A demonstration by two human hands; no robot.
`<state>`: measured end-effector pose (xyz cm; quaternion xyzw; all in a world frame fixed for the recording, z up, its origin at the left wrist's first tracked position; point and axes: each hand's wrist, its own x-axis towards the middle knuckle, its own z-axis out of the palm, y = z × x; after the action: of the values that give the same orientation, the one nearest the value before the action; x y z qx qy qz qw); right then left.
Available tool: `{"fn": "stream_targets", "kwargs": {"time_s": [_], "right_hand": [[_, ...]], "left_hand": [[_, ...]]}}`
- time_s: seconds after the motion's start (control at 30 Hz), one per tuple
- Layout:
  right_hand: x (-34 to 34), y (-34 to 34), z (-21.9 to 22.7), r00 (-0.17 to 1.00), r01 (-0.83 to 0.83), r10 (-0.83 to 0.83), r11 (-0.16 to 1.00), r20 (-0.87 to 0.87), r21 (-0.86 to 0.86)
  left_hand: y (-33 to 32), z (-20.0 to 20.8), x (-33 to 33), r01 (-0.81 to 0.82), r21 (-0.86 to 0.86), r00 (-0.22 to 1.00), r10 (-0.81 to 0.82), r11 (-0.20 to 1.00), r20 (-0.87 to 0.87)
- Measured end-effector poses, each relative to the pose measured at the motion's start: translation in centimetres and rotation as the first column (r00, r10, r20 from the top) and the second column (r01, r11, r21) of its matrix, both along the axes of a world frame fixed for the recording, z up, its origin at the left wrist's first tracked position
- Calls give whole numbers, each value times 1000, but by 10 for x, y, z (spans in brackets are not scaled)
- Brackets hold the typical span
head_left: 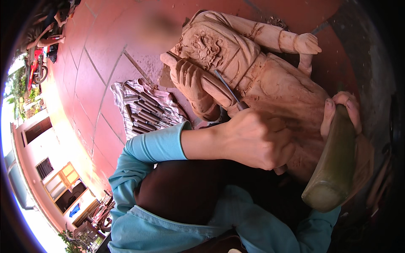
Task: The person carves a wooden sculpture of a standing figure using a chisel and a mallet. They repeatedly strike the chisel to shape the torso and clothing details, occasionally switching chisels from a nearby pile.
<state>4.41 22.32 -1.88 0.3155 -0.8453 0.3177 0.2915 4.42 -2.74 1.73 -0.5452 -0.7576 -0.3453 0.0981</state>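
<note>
1. The left hand (253, 141) is closed in a fist around the handle of a chisel (228, 89), whose thin metal shaft runs up and to the left, its tip set against the wooden figure (270, 80) between the carved forearm and the chest.
2. The right hand (339, 111) is wrapped around the top of a greenish wooden mallet (335, 166), fingers curled over its upper end; the mallet's thick blunt end points down toward the lower edge, just right of the left fist and apart from the chisel handle.
3. The figure lies tilted across the person's lap and the red tiled floor (97, 63), one carved arm reaching toward the upper right edge.
4. Left of the figure, a striped cloth (120, 95) lies on the floor, bearing a row of spare chisels (145, 111), close to the light-blue sleeve (156, 145).
5. The floor lies open to the upper left, beyond the cloth; the right side falls into dark shadow.
</note>
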Motion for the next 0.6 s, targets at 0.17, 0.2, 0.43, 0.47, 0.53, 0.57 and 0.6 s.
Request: {"fn": "stream_targets", "kwargs": {"time_s": [0.17,0.2,0.43,0.47,0.53,0.57,0.6], "right_hand": [[0,-4,3,1000,6,-6,1000,-2,-1],[1,-3,0,1000,11,-11,1000,-9,-17],[-2,5,5,997,-76,76,997,-2,3],[-2,5,4,997,-78,78,997,-5,7],[-2,5,3,997,-80,80,997,-12,11],[-2,6,3,997,-77,77,997,-17,14],[-2,7,3,997,-72,73,997,-22,10]], "left_hand": [[-3,4,-8,-20,39,999,18,999,34],[-3,5,-9,-22,54,999,19,998,41],[-3,6,-10,-84,207,995,69,975,78],[-3,6,-10,-87,192,994,72,978,81],[-4,5,-10,-92,162,993,79,982,87],[-2,5,-11,-107,154,992,95,982,80],[0,4,-11,-121,145,991,112,982,74]]}}
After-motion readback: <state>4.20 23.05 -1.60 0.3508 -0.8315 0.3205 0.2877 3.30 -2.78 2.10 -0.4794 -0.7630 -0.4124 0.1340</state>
